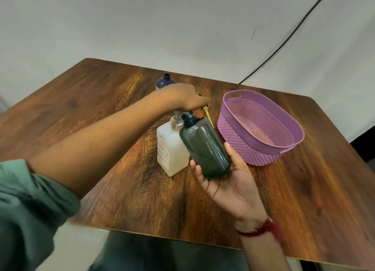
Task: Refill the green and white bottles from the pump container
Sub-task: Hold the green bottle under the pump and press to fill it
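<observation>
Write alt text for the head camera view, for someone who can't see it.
A person's right hand holds an uncapped green bottle tilted, its mouth at the spout of a white pump container, while the left hand lies on the pump. A purple basket sits beside them on the wooden table.

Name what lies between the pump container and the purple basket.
Head view: the green bottle, tilted, held in the right hand; a yellow strip behind.
</observation>
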